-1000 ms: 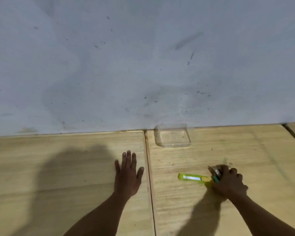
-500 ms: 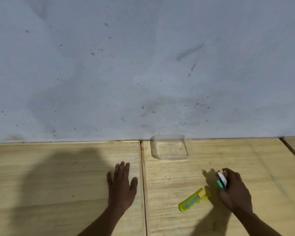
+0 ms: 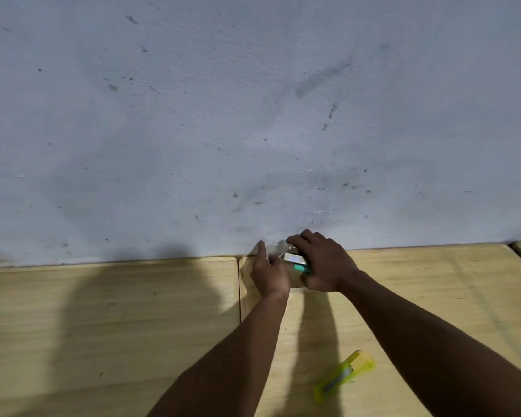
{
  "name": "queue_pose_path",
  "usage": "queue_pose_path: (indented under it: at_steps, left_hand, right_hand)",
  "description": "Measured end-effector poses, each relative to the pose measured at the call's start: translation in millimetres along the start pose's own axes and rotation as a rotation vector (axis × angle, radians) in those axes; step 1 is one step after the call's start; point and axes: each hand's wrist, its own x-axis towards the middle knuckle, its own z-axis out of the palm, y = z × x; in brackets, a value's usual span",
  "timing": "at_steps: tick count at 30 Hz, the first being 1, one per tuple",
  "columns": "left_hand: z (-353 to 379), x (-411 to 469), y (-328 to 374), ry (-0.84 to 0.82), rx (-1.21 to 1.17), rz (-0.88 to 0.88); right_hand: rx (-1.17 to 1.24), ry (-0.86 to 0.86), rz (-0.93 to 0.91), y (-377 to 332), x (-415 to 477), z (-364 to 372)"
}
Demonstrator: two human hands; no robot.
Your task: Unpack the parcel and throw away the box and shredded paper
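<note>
Wooden table (image 3: 109, 311) carries both my arms, stretched forward to the wall (image 3: 253, 115). My left hand (image 3: 269, 273) touches the clear plastic container (image 3: 272, 248) there, fingers half curled. My right hand (image 3: 324, 261) grips a small white and green object (image 3: 297, 261) over it. Yellow-green cutter (image 3: 345, 376) lies near my right forearm.

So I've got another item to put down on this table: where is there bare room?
The left tabletop panel, from the seam to the left edge, is bare. So is the right panel beyond the right forearm. It is crowded at the wall, where both hands, left hand and right hand, meet at the clear container, and near the yellow cutter.
</note>
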Motion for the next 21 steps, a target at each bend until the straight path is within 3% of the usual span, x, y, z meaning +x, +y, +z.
queue_pose_path:
  at_steps: [4,10,21]
  left_hand:
    - [2,1,-10,0.052,-0.054,-0.088]
    - [3,3,-4,0.062,-0.078,-0.113]
    - [-18,2,2,-0.088,-0.036,-0.051]
  right_hand:
    - [0.009,-0.100,-0.023,-5,11,16]
    - [0.030,-0.079,0.010,-3,9,27]
    - [0.104,-0.070,0.083,-12,10,14]
